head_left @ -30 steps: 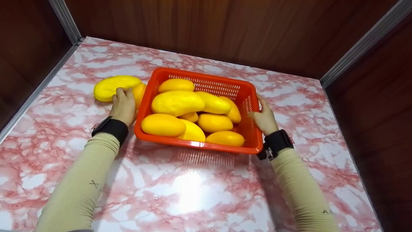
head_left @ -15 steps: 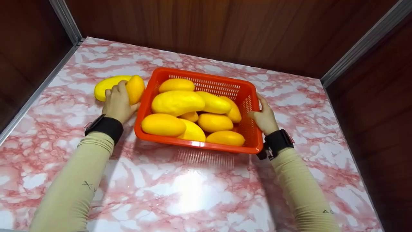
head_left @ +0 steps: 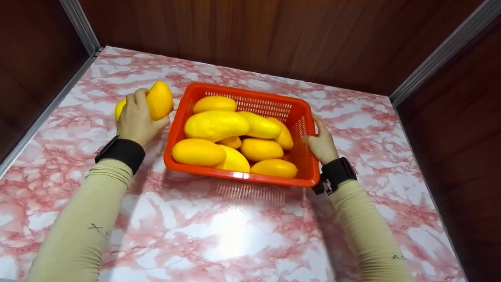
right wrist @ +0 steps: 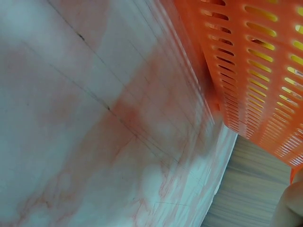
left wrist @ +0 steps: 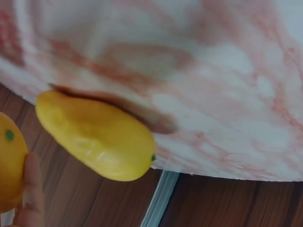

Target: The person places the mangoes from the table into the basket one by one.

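Note:
My left hand (head_left: 137, 119) grips an orange-yellow mango (head_left: 159, 101) left of the basket, thumb to the right of it and fingers over its far left side. The same mango (left wrist: 10, 163) shows at the left edge of the left wrist view. Behind that hand a paler yellow mango (head_left: 120, 109) lies on the table, mostly hidden in the head view but whole in the left wrist view. An orange-red plastic basket (head_left: 243, 177) holds several mangoes (head_left: 216, 125). At its right side my right hand (head_left: 323, 143) holds the rim, thumb inside and fingers outside.
The table (head_left: 188, 235) has a pink-and-white marbled top. Dark wood-grain panels (head_left: 250, 35) stand along the back and both sides, with grey metal strips at the corners. The basket's slotted wall (right wrist: 255, 71) fills the upper right of the right wrist view.
My left hand has taken hold of the orange-yellow mango beside the basket and lifted it, shifting slightly left and away from me. The right hand and basket have stayed put.

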Demonstrator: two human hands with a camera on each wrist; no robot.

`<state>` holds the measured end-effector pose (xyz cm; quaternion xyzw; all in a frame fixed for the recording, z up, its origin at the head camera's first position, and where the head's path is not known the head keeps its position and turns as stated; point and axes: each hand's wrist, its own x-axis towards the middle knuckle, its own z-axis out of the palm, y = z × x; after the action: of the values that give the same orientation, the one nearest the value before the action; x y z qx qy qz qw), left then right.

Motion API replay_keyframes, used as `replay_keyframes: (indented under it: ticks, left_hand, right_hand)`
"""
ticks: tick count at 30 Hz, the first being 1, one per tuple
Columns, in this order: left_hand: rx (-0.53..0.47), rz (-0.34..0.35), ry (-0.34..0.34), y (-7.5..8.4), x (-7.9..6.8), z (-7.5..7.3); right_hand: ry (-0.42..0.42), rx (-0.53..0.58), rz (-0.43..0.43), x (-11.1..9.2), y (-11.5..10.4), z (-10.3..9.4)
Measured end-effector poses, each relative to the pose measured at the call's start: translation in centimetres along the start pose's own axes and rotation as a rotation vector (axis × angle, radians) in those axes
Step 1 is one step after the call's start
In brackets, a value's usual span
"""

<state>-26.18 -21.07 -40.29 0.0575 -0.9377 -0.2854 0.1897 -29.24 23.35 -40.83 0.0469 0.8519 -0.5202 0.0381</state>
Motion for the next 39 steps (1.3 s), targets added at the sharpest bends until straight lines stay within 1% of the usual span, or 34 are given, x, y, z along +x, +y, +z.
replay_keyframes:
  ticks: [3, 5, 11, 20, 24, 28, 31, 33, 36, 39]
  left_hand:
    - [-0.038, 0.012, 0.020, 0.6, 0.1, -0.5]
    - [-0.055, 0.026, 0.021, 1.1, 0.1, -0.9]
    - [-0.061, 0.057, -0.009, 2.4, 0.0, -1.5]
    - [-0.099, 0.095, -0.072, 3.5, -0.5, -1.5]
    - [-0.114, 0.114, -0.080, 3.8, -0.7, -1.4]
    - [-0.131, 0.138, -0.073, 4.2, -1.0, -1.3]
    - [-0.144, 0.169, -0.067, 4.4, -1.2, -1.2]
    - [-0.155, 0.203, -0.067, 4.6, -1.4, -1.2]
    - [-0.160, 0.261, -0.080, 5.0, -1.6, -1.1]
    - [-0.152, 0.308, -0.106, 5.3, -1.8, -0.9]
  right_hand:
    - [0.004, -0.014, -0.009, 0.0, 0.0, 0.0]
    - [0.009, -0.025, -0.016, 0.0, 0.0, 0.0]
    - [0.011, -0.038, -0.016, 0.1, 0.1, 0.0]
    - [0.003, -0.024, -0.002, 0.1, 0.1, -0.1]
    - [0.009, -0.028, 0.000, 0.1, 0.2, 0.0]
    - [0.014, -0.032, 0.004, 0.1, 0.2, 0.1]
    - [0.011, -0.029, 0.008, 0.1, 0.1, 0.1]
    - [0.009, -0.030, 0.005, 0.1, 0.1, 0.1]
    - [0.002, -0.034, -0.005, 0.1, 0.2, 0.0]
    - [0.000, -0.031, -0.006, 0.1, 0.2, 0.0]
